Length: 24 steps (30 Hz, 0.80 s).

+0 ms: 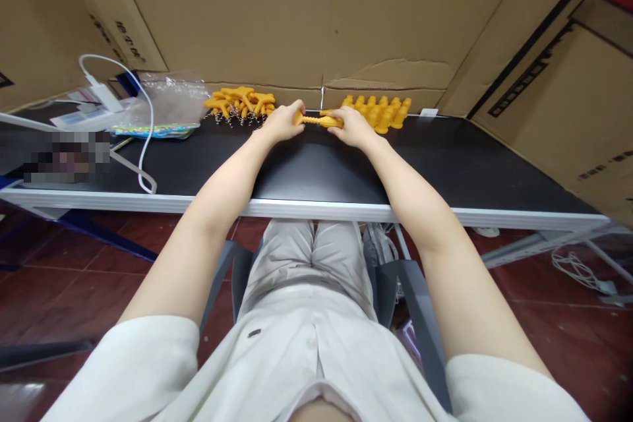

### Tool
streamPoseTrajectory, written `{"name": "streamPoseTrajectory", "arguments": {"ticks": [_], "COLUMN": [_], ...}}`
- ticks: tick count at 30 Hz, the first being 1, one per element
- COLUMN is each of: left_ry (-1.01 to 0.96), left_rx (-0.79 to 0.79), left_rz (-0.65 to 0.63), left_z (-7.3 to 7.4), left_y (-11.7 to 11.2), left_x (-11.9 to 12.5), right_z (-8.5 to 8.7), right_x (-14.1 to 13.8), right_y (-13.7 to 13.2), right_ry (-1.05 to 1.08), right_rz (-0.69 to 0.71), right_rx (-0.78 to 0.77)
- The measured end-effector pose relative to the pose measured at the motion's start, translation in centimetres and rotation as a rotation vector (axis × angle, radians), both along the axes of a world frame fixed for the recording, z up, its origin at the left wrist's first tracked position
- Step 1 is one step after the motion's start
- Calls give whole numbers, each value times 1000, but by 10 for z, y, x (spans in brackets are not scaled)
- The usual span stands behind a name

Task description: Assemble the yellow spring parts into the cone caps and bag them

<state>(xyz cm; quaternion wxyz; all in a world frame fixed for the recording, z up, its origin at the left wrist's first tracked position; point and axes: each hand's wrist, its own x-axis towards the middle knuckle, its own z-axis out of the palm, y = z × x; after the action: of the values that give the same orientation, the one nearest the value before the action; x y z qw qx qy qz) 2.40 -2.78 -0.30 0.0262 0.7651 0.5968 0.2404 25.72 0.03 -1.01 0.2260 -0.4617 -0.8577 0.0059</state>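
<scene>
Both my hands meet at the far middle of the black table [316, 171], gripping one yellow plastic piece [319, 120] between them. My left hand [283, 122] is closed round its left end and my right hand [352, 125] is closed round its right end. Just left of my left hand lies a heap of yellow T-shaped pieces with metal springs [241, 103]. Behind my right hand stands a cluster of yellow peg-like pieces [378, 112].
Cardboard boxes [306, 13] wall the back and right side. At the left lie a clear plastic bag [168, 102], a white charger with cable [106, 95] and papers. My chair and legs are under the table's near edge.
</scene>
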Motion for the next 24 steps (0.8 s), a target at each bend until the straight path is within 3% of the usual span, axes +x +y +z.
{"name": "streamPoseTrajectory", "arguments": {"ticks": [3, 9, 16, 20, 24], "left_ry": [-91, -459, -366, -409, -397], "left_rx": [7, 33, 68, 85, 88], "left_rz": [1, -61, -43, -79, -83], "left_z": [-1, -5, -1, -3, -3], "left_y": [2, 7, 3, 5, 6], "left_x": [0, -3, -3, -3, -2], "right_z": [2, 10, 20, 23, 23], "right_x": [1, 5, 13, 15, 11], "right_y": [1, -6, -14, -20, -23], "right_ry": [58, 244, 460, 522, 555], "right_rz": [17, 9, 6, 34, -50], "right_rx": [-30, -162, -318, -423, -485]}}
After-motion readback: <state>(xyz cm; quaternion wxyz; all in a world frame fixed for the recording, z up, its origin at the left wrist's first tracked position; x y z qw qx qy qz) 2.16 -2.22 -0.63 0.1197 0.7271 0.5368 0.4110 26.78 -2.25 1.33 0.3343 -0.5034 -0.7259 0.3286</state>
